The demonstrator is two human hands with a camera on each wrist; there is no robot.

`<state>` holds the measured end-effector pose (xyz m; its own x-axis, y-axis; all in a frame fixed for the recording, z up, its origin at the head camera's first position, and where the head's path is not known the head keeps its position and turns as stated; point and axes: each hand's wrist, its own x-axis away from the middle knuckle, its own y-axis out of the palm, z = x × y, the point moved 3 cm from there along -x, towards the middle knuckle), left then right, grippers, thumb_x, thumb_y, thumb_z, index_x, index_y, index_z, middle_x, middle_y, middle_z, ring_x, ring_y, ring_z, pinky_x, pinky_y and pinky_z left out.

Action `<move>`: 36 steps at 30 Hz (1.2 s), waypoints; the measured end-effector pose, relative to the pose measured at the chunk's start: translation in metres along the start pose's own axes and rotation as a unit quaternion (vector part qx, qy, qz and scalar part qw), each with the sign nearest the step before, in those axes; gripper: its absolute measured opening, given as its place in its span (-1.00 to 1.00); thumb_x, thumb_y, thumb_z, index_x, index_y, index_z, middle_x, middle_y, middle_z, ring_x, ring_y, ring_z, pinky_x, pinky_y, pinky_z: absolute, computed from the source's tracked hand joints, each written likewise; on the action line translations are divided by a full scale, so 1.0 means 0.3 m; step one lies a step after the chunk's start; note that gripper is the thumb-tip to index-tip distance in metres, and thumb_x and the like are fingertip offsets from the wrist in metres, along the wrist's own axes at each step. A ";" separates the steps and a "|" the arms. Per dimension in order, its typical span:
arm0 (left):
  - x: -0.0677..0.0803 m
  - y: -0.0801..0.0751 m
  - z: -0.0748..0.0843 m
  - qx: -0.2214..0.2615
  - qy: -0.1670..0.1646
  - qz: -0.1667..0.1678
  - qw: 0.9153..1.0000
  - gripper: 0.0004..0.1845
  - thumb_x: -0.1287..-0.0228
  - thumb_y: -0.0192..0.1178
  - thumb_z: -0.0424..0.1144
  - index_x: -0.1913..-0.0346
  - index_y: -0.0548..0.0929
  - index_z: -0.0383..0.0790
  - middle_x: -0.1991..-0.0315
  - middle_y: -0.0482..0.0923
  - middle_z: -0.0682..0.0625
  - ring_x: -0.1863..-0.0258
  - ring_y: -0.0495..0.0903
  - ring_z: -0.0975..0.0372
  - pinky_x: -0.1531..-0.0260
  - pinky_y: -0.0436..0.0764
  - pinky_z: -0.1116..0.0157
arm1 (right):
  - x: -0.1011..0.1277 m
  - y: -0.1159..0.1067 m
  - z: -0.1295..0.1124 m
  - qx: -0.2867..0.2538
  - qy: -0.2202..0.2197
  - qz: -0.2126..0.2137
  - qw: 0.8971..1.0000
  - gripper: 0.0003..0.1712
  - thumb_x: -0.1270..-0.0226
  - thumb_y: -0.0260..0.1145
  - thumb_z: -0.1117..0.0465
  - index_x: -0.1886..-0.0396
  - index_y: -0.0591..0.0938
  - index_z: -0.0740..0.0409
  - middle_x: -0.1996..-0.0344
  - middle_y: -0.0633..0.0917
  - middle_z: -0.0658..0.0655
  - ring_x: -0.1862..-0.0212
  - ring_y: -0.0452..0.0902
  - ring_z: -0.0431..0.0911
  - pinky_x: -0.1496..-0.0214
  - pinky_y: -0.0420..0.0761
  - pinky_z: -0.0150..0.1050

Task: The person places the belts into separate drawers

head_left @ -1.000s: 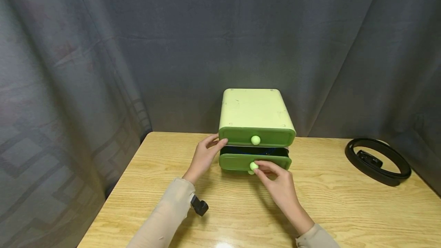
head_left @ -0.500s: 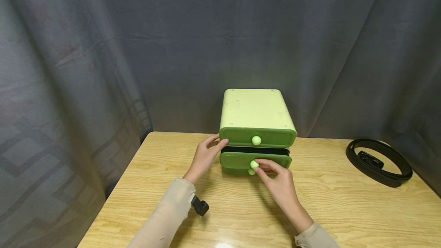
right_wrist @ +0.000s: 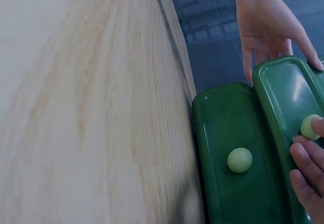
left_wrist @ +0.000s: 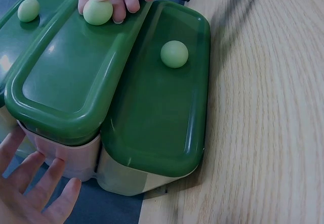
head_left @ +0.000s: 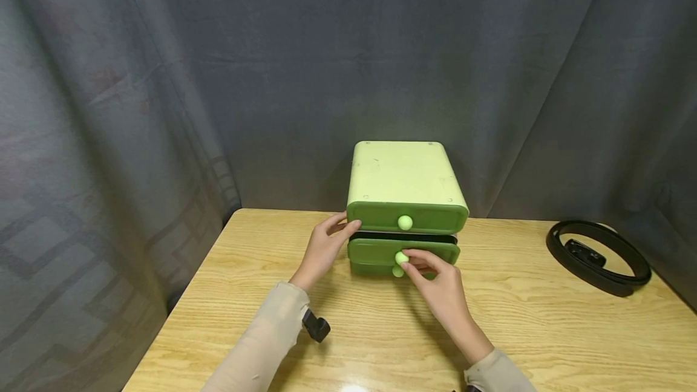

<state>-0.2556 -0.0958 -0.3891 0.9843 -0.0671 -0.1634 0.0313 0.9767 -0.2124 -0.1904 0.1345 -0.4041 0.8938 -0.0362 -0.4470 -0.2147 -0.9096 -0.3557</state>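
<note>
A small cream drawer cabinet (head_left: 403,168) with stacked green drawer fronts stands on the wooden table. Its middle drawer (head_left: 376,251) sticks out a little, leaving a narrow dark gap above its front. My right hand (head_left: 443,289) pinches that drawer's round pale green knob (head_left: 402,258) between thumb and fingers. At the cabinet's left side rests my left hand (head_left: 322,247), its thumb at the left edge of the top drawer front (head_left: 435,218). In the left wrist view the left fingers (left_wrist: 43,183) lie spread against the side wall. The bottom drawer (left_wrist: 157,97) sits flush.
A coiled black belt (head_left: 599,258) with a black buckle lies at the right of the wooden table (head_left: 544,331). Grey curtains (head_left: 294,77) hang behind and to the left. A black wrist camera mount (head_left: 316,325) juts from the left sleeve.
The middle drawer has slid inward, narrowing the gap over it. My right hand has moved slightly forward with its knob. The left hand stays in place.
</note>
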 end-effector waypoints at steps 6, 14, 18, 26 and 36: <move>0.000 0.000 0.002 -0.001 0.002 0.001 1.000 -0.39 -0.28 0.30 0.15 -0.29 0.56 -0.10 -0.27 0.49 -0.05 -0.21 0.51 0.09 -0.22 0.47 0.03 | -0.005 0.000 0.005 0.002 0.005 -0.002 1.000 -0.75 -0.21 0.49 0.26 0.09 0.77 0.01 0.28 0.77 -0.09 0.26 0.65 -0.20 0.21 0.68 -0.20; 0.000 0.000 0.000 -0.001 0.001 0.001 1.000 -0.39 -0.28 0.30 0.14 -0.30 0.56 -0.11 -0.28 0.49 -0.04 -0.22 0.50 0.09 -0.23 0.46 0.03 | -0.012 0.001 0.009 -0.003 0.000 -0.002 1.000 -0.75 -0.21 0.49 0.27 0.09 0.77 0.04 0.30 0.76 -0.08 0.27 0.65 -0.19 0.22 0.68 -0.20; 0.001 0.000 0.002 -0.001 0.004 0.000 1.000 -0.38 -0.28 0.30 0.14 -0.30 0.56 -0.11 -0.29 0.48 -0.05 -0.23 0.50 0.08 -0.24 0.46 0.02 | -0.014 0.002 0.012 -0.002 -0.003 -0.002 1.000 -0.75 -0.21 0.49 0.28 0.09 0.77 0.04 0.31 0.76 -0.08 0.28 0.65 -0.20 0.23 0.68 -0.21; 0.001 -0.001 0.001 0.000 0.005 -0.001 1.000 -0.38 -0.29 0.29 0.14 -0.31 0.55 -0.11 -0.29 0.48 -0.05 -0.23 0.49 0.06 -0.24 0.45 0.02 | -0.021 0.004 0.015 -0.004 -0.002 0.000 1.000 -0.76 -0.21 0.49 0.27 0.10 0.77 0.03 0.30 0.77 -0.08 0.28 0.66 -0.20 0.23 0.67 -0.24; -0.002 0.000 0.000 -0.001 0.005 -0.001 1.000 -0.40 -0.30 0.29 0.13 -0.30 0.56 -0.10 -0.28 0.49 -0.04 -0.23 0.49 0.07 -0.24 0.46 0.03 | -0.027 0.006 0.018 -0.001 -0.003 0.003 1.000 -0.76 -0.22 0.49 0.26 0.10 0.77 0.04 0.28 0.77 -0.09 0.28 0.66 -0.20 0.22 0.66 -0.25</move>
<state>-0.2560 -0.0957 -0.3889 0.9823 -0.0710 -0.1731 0.0328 0.9763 -0.2140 -0.2001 0.1353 -0.4056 0.8896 -0.0397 -0.4551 -0.2200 -0.9102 -0.3508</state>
